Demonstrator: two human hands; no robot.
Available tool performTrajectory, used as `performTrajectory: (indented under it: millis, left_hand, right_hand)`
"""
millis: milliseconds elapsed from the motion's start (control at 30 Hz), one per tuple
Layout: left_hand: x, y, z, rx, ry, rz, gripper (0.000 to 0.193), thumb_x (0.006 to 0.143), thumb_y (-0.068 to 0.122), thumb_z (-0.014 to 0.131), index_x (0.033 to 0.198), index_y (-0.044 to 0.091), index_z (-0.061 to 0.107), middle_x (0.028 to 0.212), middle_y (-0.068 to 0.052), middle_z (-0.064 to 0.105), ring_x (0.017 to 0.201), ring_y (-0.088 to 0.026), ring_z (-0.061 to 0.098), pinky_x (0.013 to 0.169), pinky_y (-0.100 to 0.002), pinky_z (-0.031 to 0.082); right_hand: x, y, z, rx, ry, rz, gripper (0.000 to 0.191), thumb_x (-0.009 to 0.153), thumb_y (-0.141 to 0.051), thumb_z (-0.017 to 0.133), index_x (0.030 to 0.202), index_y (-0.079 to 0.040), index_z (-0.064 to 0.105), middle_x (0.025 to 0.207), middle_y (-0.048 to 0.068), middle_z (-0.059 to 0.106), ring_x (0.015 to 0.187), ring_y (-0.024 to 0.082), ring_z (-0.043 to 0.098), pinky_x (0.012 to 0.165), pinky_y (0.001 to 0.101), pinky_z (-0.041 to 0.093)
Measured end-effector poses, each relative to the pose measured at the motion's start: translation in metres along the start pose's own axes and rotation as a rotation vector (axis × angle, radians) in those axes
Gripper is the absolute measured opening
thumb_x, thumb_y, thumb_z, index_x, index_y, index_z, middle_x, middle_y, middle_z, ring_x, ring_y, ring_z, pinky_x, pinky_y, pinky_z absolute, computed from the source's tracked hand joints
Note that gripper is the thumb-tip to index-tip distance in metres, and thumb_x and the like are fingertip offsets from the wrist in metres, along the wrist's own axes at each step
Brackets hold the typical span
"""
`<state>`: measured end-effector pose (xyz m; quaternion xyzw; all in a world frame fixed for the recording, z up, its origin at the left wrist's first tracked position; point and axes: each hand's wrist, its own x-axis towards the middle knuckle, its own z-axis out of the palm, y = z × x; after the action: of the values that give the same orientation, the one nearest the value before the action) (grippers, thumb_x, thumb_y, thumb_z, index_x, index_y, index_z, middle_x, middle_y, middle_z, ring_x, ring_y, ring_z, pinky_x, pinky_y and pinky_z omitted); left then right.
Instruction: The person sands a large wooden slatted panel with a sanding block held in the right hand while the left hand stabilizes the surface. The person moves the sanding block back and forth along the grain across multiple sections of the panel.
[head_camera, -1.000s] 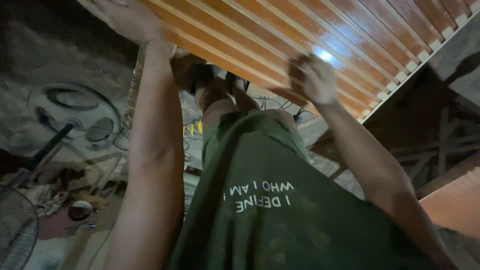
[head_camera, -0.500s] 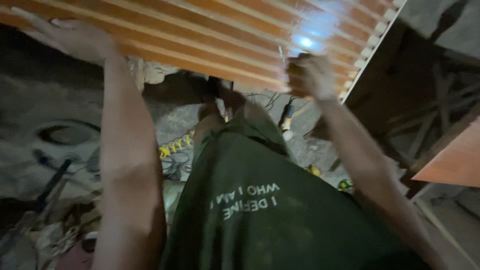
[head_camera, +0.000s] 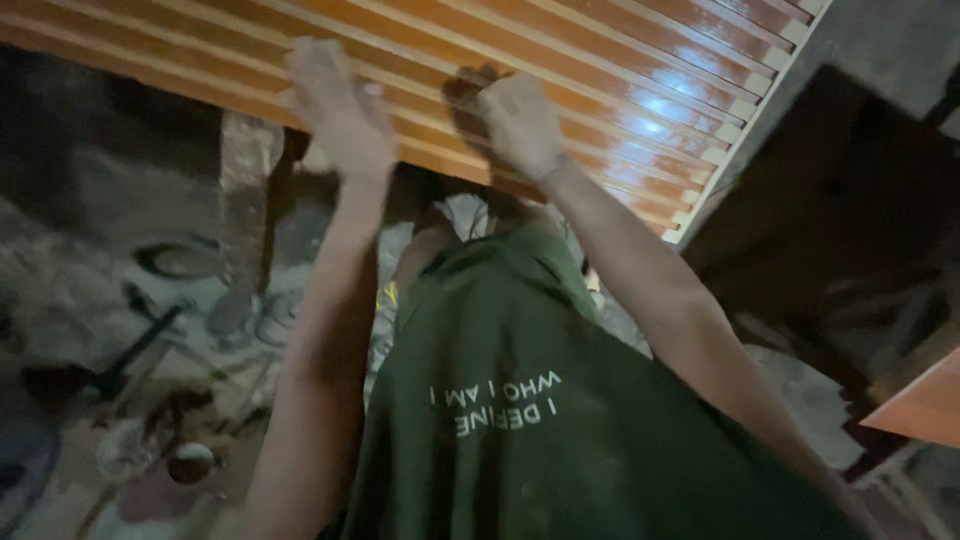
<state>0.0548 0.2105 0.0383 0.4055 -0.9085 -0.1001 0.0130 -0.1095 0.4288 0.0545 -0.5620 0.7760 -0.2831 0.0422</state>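
Slatted panel (head_camera: 560, 70) rests under both hands: left hand (head_camera: 340, 115) flat and spread, right hand (head_camera: 520, 125) curled on its near edge. Whether the right grip pinches a slat, I cannot tell. Tools (head_camera: 130, 350) litter the floor below the grip.

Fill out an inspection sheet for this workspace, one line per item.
Surface: rough grey floor, dusty and dim.
Job's things: glossy orange slatted wooden panel with pale strips between the slats, lying across the top of the view.
Clutter: fan guard ring, a dark long-handled tool, a small round bowl and blurred scraps on the floor.
Hands: left hand flat against the panel's near edge; right hand pressed on the slats, fingers curled.
Cables: nothing seen.
Surroundings: dark wooden frame at right, an orange board corner and the person's green shirt.
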Motion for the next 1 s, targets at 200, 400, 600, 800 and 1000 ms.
performTrajectory:
  millis: [200, 400, 600, 800, 1000]
  left_hand:
    - [-0.052, 0.109, -0.017, -0.108, -0.367, 0.303, 0.065, 0.112, 0.042, 0.040, 0.164, 0.008, 0.023, 0.171, -0.016, 0.015, 0.158, -0.036, 0.008, 0.125, -0.064, 0.005]
    - [-0.060, 0.107, -0.002, -0.328, -0.001, 0.408, 0.059, 0.108, 0.034, 0.055, 0.157, 0.003, 0.045, 0.166, -0.015, 0.035, 0.158, -0.037, 0.024, 0.129, -0.061, 0.015]
    - [-0.019, 0.054, 0.034, -0.204, 0.165, 0.301, 0.055, 0.107, 0.036, 0.066, 0.151, 0.006, 0.056, 0.161, -0.018, 0.040, 0.154, -0.041, 0.028, 0.127, -0.062, 0.017]
    - [0.014, -0.008, 0.042, -0.100, 0.378, 0.222, 0.050, 0.109, 0.032, 0.063, 0.153, 0.011, 0.057, 0.162, -0.019, 0.042, 0.151, -0.043, 0.030, 0.125, -0.061, 0.017]
    - [0.026, -0.037, 0.052, -0.240, 0.265, 0.034, 0.047, 0.115, 0.034, 0.061, 0.153, 0.008, 0.054, 0.149, -0.023, 0.050, 0.140, -0.044, 0.041, 0.124, -0.058, 0.028]
  right_hand:
    - [-0.045, 0.046, -0.062, -0.033, -0.021, 0.017, 0.022, 0.090, -0.001, 0.072, 0.109, -0.005, 0.061, 0.105, 0.016, 0.059, 0.098, 0.037, 0.058, 0.085, 0.0489, 0.049]
    - [-0.032, 0.057, -0.054, 0.102, -0.018, -0.059, 0.028, 0.087, -0.006, 0.075, 0.112, 0.000, 0.062, 0.101, 0.019, 0.059, 0.092, 0.041, 0.057, 0.079, 0.0500, 0.048]
    - [0.022, 0.049, 0.010, 0.127, -0.047, -0.066, 0.014, 0.090, 0.002, 0.070, 0.096, -0.006, 0.060, 0.091, 0.018, 0.058, 0.089, 0.040, 0.057, 0.079, 0.0512, 0.046]
    - [-0.011, 0.067, -0.026, 0.144, -0.051, -0.159, 0.018, 0.086, 0.003, 0.073, 0.101, -0.003, 0.066, 0.091, 0.016, 0.060, 0.083, 0.038, 0.060, 0.072, 0.0482, 0.048]
    - [0.026, 0.054, 0.008, 0.173, 0.077, -0.306, 0.025, 0.085, 0.011, 0.071, 0.106, -0.001, 0.067, 0.095, 0.017, 0.063, 0.085, 0.038, 0.062, 0.071, 0.0463, 0.049]
